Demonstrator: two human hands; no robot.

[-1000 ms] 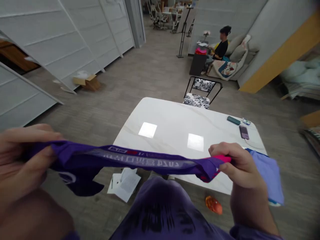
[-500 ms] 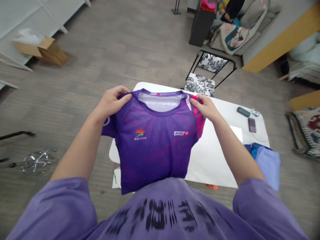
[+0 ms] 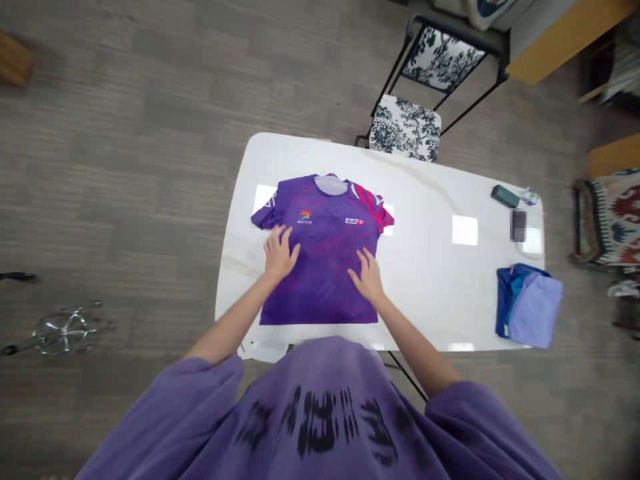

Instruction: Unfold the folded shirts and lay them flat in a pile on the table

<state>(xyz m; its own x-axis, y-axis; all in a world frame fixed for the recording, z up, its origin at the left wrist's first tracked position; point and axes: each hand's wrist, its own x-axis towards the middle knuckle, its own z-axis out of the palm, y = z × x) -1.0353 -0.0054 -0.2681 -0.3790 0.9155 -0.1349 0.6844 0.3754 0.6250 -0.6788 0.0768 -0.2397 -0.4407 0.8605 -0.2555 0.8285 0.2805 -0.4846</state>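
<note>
Purple jersey (image 3: 323, 257) lies front-up, spread on the white tabletop (image 3: 430, 267). Left hand (image 3: 280, 252) and right hand (image 3: 367, 277) rest flat on it, fingers spread, holding nothing. The fabric looks light, limp and slick; shoulders or hem should give the surest hold.

The person wears a loose lavender-purple T-shirt (image 3: 325, 413) with wide short sleeves that end near the elbows. Across the chest runs a row of black printed characters, blurred and unreadable from this angle. Both forearms are bare, and neither the left hand (image 3: 280, 253) nor the right hand (image 3: 367, 277) shows any ring, watch or glove.
</note>
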